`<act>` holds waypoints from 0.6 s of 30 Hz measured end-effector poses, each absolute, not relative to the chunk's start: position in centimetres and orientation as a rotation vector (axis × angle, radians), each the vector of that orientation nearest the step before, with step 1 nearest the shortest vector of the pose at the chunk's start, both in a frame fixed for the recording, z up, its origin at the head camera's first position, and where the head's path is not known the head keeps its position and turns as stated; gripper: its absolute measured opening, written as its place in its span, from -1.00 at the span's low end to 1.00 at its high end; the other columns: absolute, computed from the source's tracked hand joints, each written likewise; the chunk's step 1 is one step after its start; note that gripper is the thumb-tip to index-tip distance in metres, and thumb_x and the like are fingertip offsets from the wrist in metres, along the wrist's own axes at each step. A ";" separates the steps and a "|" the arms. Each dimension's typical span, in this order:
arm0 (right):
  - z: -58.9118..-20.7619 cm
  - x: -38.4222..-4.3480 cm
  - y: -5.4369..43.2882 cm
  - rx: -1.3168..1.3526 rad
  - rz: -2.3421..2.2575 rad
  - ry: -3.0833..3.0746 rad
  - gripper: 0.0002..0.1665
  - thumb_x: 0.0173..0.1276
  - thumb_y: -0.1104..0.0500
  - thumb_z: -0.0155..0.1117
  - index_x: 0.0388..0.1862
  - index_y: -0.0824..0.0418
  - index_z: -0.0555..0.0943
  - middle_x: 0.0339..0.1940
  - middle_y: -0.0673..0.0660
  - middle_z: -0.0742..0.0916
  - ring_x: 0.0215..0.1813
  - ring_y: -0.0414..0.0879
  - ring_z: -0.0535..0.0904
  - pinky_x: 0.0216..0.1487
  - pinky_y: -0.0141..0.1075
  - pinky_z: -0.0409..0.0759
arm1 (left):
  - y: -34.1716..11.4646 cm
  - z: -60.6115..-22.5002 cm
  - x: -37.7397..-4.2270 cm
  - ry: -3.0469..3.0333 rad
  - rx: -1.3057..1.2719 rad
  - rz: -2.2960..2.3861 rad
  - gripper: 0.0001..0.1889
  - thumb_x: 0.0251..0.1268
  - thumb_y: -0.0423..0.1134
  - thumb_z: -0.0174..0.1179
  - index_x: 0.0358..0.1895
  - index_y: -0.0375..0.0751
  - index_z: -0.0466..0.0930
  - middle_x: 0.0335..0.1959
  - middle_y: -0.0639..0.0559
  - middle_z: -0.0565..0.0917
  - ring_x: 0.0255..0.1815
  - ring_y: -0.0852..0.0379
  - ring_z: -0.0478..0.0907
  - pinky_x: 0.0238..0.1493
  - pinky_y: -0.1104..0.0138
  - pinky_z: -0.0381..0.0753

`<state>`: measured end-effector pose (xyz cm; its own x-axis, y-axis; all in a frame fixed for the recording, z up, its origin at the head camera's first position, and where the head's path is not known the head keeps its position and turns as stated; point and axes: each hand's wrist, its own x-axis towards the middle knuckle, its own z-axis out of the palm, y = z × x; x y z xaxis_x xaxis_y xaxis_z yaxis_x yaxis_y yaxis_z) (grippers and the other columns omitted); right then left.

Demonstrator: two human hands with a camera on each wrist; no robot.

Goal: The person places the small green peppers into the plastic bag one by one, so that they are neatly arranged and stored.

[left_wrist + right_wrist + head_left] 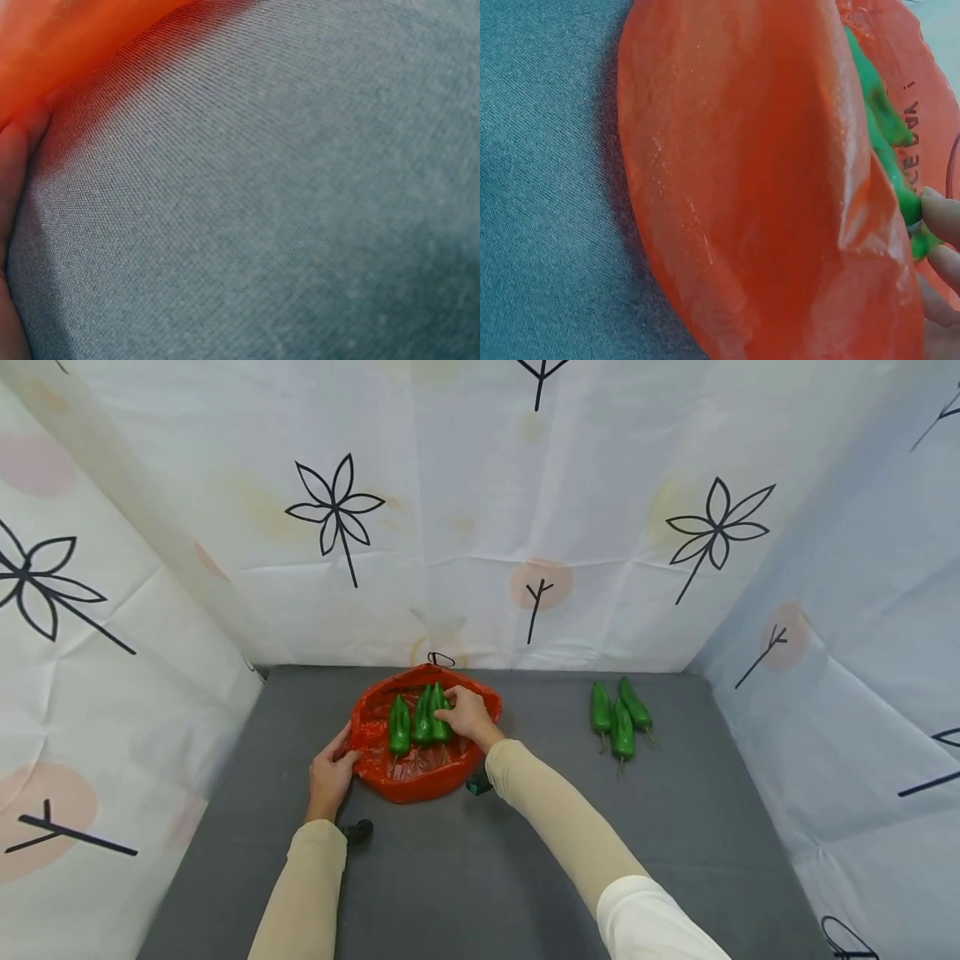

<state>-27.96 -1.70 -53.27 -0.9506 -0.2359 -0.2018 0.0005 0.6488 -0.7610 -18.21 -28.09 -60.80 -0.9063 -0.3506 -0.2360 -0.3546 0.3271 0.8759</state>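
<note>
A red plastic bag (405,789) lies with its mouth spread wide and its rim rolled. Inside are three green peppers; the left one (399,727) and the middle one (422,717) rest on its bottom. My left hand (330,777) holds the bag's left rim between thumb and fingers. In the left wrist view its fingertips (34,120) meet the edge of the bag. Reaching over the right rim, my right hand (468,714) pinches the rightmost green pepper (439,718). The right wrist view shows fingers (943,217) at a pepper's tip (909,206), behind the bag's wall (727,180).
Three more green peppers (622,731) lie together on the grey table (525,860), right of the bag. A white patterned cloth (465,527) hangs behind the table and along both sides. Small dark devices sit at both wrists.
</note>
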 end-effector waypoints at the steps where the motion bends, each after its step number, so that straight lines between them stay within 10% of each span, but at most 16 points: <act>1: -53.3 -27.9 -1.8 -0.196 -1.195 2.585 -0.42 0.45 0.10 0.33 0.38 0.25 0.49 0.23 0.26 0.65 0.23 0.12 0.60 0.22 -0.04 0.64 | -28.1 -60.8 -18.2 2.554 -0.682 1.690 -0.39 0.46 -0.14 0.11 0.49 0.53 0.28 0.54 0.01 0.41 0.59 -0.05 0.30 0.58 -0.05 0.27; 18: -52.8 -27.7 -2.5 -0.288 -0.931 2.680 -0.36 0.45 0.03 0.34 0.42 0.27 0.52 0.33 0.19 0.68 0.25 0.08 0.67 0.28 -0.09 0.65 | -28.1 -60.9 -18.2 2.575 -0.665 1.707 -0.38 0.45 -0.17 0.12 0.49 0.51 0.30 0.50 -0.02 0.47 0.55 -0.06 0.37 0.56 -0.05 0.32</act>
<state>-27.66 -2.50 -52.81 -0.9384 -0.2788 -0.2040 -0.0924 0.7715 -0.6295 -18.16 -28.14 -60.91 -0.9113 -0.3528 -0.2124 -0.3329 0.3278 0.8841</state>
